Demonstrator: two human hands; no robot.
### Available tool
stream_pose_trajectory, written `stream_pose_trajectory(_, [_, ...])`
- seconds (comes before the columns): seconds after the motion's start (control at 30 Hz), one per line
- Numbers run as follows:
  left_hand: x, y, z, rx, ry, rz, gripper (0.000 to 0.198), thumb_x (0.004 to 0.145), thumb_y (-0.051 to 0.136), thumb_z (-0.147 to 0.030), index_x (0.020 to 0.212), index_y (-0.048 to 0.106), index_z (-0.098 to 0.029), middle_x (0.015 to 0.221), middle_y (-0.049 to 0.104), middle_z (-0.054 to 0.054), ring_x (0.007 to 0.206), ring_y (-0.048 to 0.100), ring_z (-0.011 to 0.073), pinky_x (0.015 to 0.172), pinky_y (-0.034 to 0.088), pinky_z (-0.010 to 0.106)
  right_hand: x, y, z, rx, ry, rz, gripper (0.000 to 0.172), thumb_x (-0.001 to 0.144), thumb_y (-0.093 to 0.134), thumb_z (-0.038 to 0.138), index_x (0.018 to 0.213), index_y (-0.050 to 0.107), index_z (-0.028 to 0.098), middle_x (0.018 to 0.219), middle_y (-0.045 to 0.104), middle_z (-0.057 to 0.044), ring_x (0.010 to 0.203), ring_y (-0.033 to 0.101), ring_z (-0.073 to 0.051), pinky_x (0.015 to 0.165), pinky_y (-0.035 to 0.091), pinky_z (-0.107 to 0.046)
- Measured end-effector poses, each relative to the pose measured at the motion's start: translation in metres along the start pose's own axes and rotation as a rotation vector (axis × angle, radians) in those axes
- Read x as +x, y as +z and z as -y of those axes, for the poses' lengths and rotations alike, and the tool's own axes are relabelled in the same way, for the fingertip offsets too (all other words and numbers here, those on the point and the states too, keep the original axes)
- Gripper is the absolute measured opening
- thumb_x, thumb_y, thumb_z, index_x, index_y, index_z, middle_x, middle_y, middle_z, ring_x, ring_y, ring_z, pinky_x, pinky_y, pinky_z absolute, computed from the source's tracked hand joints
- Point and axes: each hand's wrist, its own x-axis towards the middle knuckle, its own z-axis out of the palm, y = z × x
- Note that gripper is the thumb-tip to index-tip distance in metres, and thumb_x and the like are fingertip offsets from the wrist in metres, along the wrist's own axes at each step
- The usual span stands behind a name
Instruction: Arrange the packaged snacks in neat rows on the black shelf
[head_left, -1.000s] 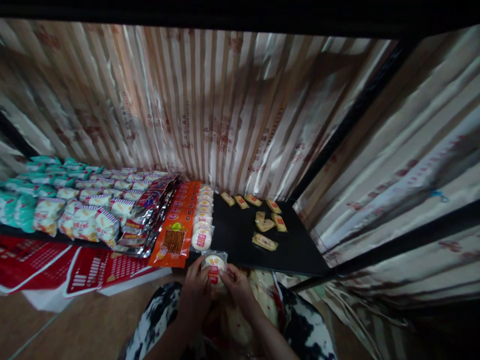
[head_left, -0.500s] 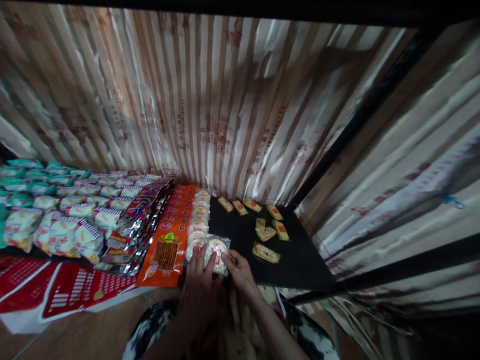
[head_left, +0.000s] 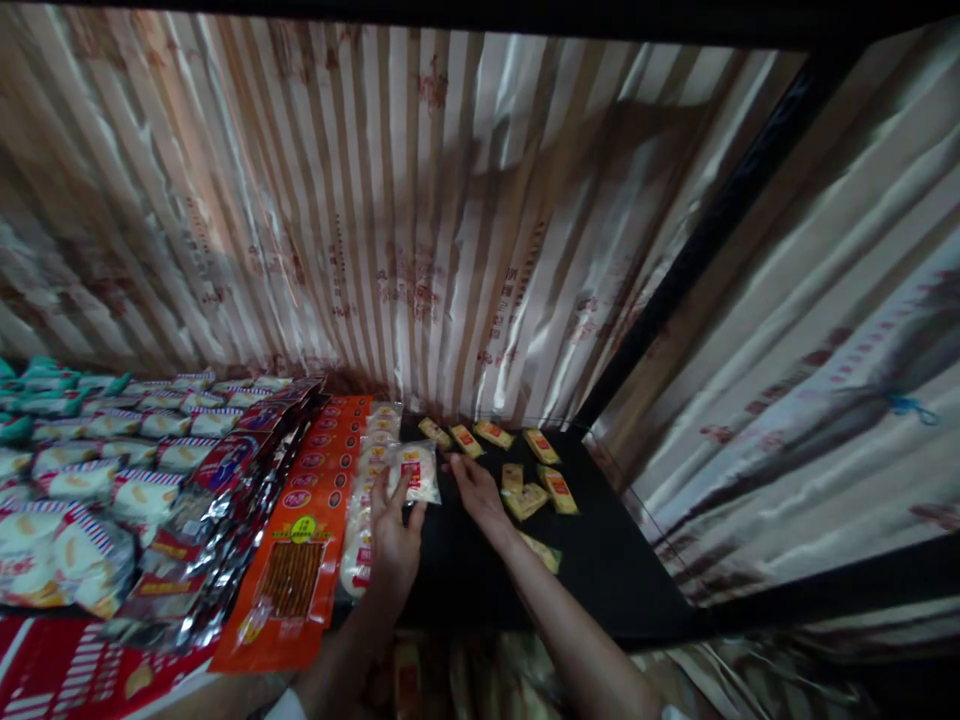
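Note:
Both my hands reach onto a black shelf. My left hand holds a clear packet with a round white cake and red label by its lower edge, thumb and fingers pinched on it. My right hand touches the packet's right side with its fingertips, fingers loosely bent. The packet sits above the far end of a row of similar white cake packets running back along the shelf. Several small yellow packets lie just right of my right hand.
Orange snack packets, silver foil packets and white and teal bagged snacks fill the shelf's left side. Striped shiny paper lines the back and right walls. A black frame post stands at the right corner.
My hands carried the cake packet from my lap forward over the shelf, toward the back of the cake row. The view has moved closer to the shelf.

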Motion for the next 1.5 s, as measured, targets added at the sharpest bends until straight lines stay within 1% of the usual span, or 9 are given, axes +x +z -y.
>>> stream_pose_trajectory(0.1, [0.010,-0.001,0.008,-0.016,-0.037,-0.033,0.041,0.078,0.053,-0.027,0.119,0.057,-0.021,0.135,0.037,0.011,0.128,0.037,0.0267,0.105,0.035,0.041,0.033,0.006,-0.003,-0.447,-0.212,-0.023,0.038,0.087,0.042,0.028,0.122,0.056,0.020,0.129,0.054,-0.010,0.124,0.041,-0.023,0.104,0.028,-0.040])
stream_pose_trajectory(0.27, [0.017,0.006,0.018,0.030,-0.079,-0.008,0.042,0.075,0.054,-0.027,0.116,0.059,-0.021,0.134,0.039,0.010,0.126,0.040,0.0266,0.105,0.036,0.040,0.070,0.023,0.001,-0.826,-0.290,0.195,0.046,0.085,0.046,0.026,0.131,0.047,0.026,0.150,0.025,-0.003,0.139,0.004,-0.033,0.107,0.011,-0.055])
stream_pose_trajectory(0.67, [0.043,0.038,0.011,0.018,-0.117,0.118,0.039,0.071,0.057,-0.024,0.109,0.063,-0.018,0.130,0.045,0.011,0.125,0.039,0.0300,0.107,0.029,0.044,0.066,-0.012,-0.036,-1.001,-0.016,0.091,0.048,0.089,0.041,0.035,0.135,0.042,0.021,0.149,0.025,-0.012,0.136,0.017,-0.034,0.103,0.018,-0.051])
stream_pose_trajectory(0.83, [0.052,0.049,0.001,0.040,-0.103,0.098,0.040,0.071,0.056,-0.021,0.111,0.061,-0.019,0.130,0.046,0.011,0.126,0.038,0.0303,0.108,0.028,0.046,0.064,-0.024,-0.038,-0.835,-0.021,-0.056,0.035,0.087,0.043,0.031,0.114,0.062,0.018,0.145,0.034,-0.012,0.136,0.017,-0.034,0.103,0.019,-0.051])
stream_pose_trajectory(0.9, [0.056,0.053,-0.004,0.082,-0.090,0.098,0.040,0.073,0.055,-0.018,0.113,0.060,-0.017,0.132,0.043,0.012,0.127,0.038,0.0304,0.108,0.028,0.046,0.064,-0.020,-0.034,-0.588,-0.068,-0.109,0.037,0.090,0.037,0.034,0.102,0.067,0.016,0.136,0.046,-0.014,0.131,0.030,-0.031,0.103,0.025,-0.047])
stream_pose_trajectory(1.0, [0.063,0.056,-0.011,0.116,-0.086,0.124,0.042,0.075,0.053,-0.015,0.117,0.057,-0.016,0.135,0.040,0.013,0.128,0.037,0.0280,0.109,0.029,0.042,0.066,-0.009,-0.025,-0.031,0.069,-0.043,0.052,0.090,0.029,0.051,0.098,0.066,0.016,0.104,0.066,-0.013,0.101,0.058,-0.024,0.085,0.044,-0.039])
stream_pose_trajectory(1.13, [0.070,0.060,-0.019,0.156,-0.136,0.189,0.044,0.078,0.051,-0.012,0.121,0.054,-0.015,0.139,0.037,0.011,0.130,0.035,0.0230,0.110,0.028,0.033,0.073,0.010,-0.022,0.392,0.178,0.076,0.044,0.070,0.059,0.055,0.090,0.066,0.016,0.079,0.069,-0.005,0.074,0.062,-0.018,0.065,0.048,-0.029])
stream_pose_trajectory(1.3, [0.075,0.060,-0.020,0.333,-0.120,0.274,0.054,0.074,0.050,-0.008,0.128,0.048,-0.013,0.146,0.029,0.014,0.137,0.022,0.0275,0.112,0.020,0.037,0.090,0.030,-0.036,0.441,0.180,-0.091,0.032,0.062,0.066,0.042,0.080,0.067,0.015,0.069,0.067,-0.001,0.064,0.060,-0.015,0.061,0.047,-0.026])
stream_pose_trajectory(1.5, [0.082,0.062,-0.014,0.375,-0.156,0.435,0.058,0.073,0.042,-0.001,0.131,0.045,-0.007,0.141,0.039,0.015,0.131,0.033,0.0261,0.109,0.026,0.034,0.113,0.045,-0.042,0.146,0.178,-0.210,0.028,0.068,0.060,0.038,0.087,0.069,0.020,0.074,0.069,0.000,0.070,0.062,-0.016,0.064,0.049,-0.026])
